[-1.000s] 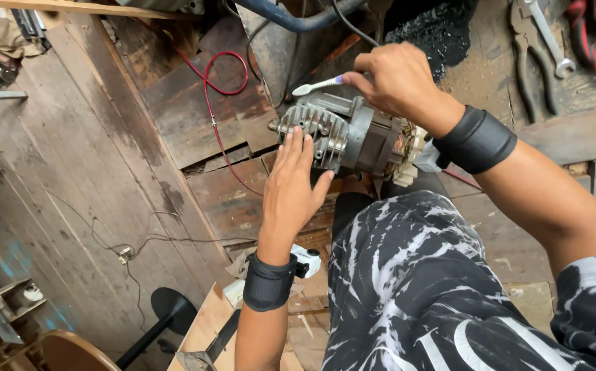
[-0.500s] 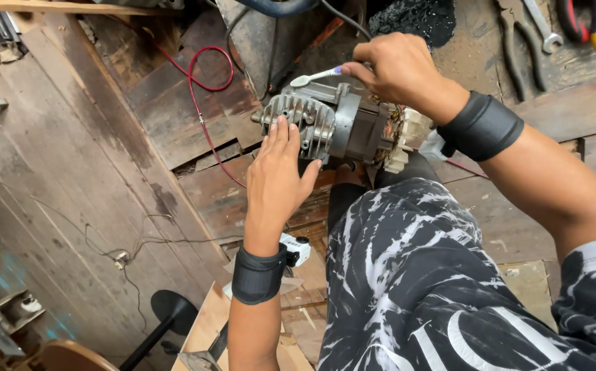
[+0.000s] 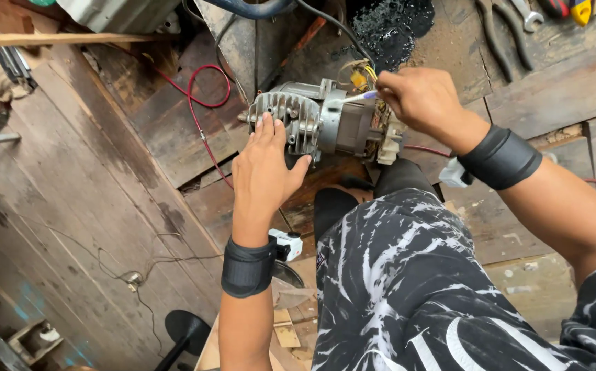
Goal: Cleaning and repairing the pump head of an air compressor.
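Here we hold an electric motor on our raised knee, above the black-and-white patterned shorts, with bare plank floor spreading wide to the left and a plank platform close beyond it. Our left hand lies open and flat against the ribbed grey end of the motor, fingers spread upward and thumb hooked beneath the casing. Our right hand is closed around a thin white brush, whose tip rests on top of the motor near the yellow wires at its rear. To the left there is plenty of free room; on the right the forearm and the platform edge crowd the motor. The underside of the motor is hidden by our palm and knee, and the brush handle disappears inside the fist. Pliers near the top edge are partly cut off, and we cannot make out the small white object below the left wrist. The motor casing is dull cast metal with fins; both wrists wear smooth black bands; a red wire loops across worn, grimy wood.
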